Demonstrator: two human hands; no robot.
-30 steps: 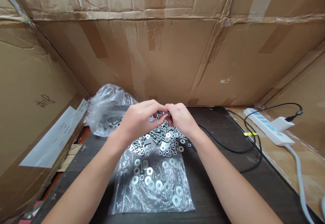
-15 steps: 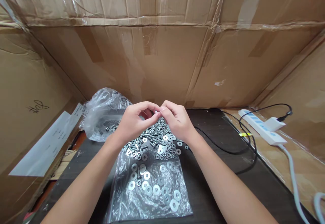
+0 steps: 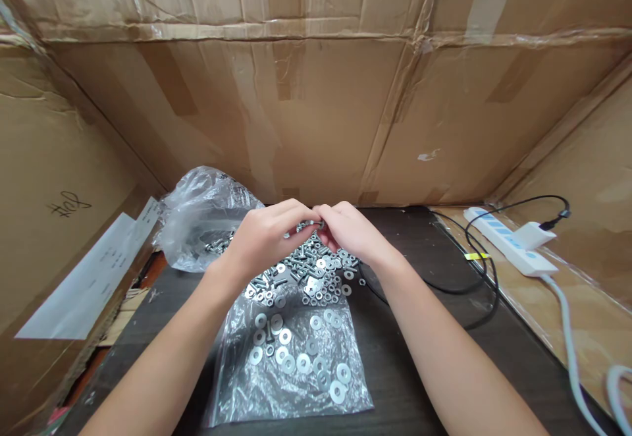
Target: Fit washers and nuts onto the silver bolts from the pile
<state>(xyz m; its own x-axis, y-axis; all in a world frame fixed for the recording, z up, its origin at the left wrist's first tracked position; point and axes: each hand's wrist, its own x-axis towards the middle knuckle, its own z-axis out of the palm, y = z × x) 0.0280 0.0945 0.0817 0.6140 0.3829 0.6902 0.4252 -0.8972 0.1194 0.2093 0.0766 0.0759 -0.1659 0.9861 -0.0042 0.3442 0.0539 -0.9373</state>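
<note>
Paper sheet [image 3: 83, 284] leans on cardboard wall, far left. Crumpled plastic bag [image 3: 202, 215] with screws at surface [image 3: 424, 330] rear left. Left hand [image 3: 264, 238] fingers pinched on small metal fastener [image 3: 316, 224], held above loose pile of screws and nuts [image 3: 309, 271]. Right hand [image 3: 350, 232] pinches same fastener from other side. Washers [image 3: 301, 350] lie on flat plastic sheet nearer camera. Black cable [image 3: 459, 278], white power strip [image 3: 508, 245] far right.

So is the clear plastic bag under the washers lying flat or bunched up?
Flat. The clear bag lies spread on the dark table, with washers scattered loose on top.
</note>
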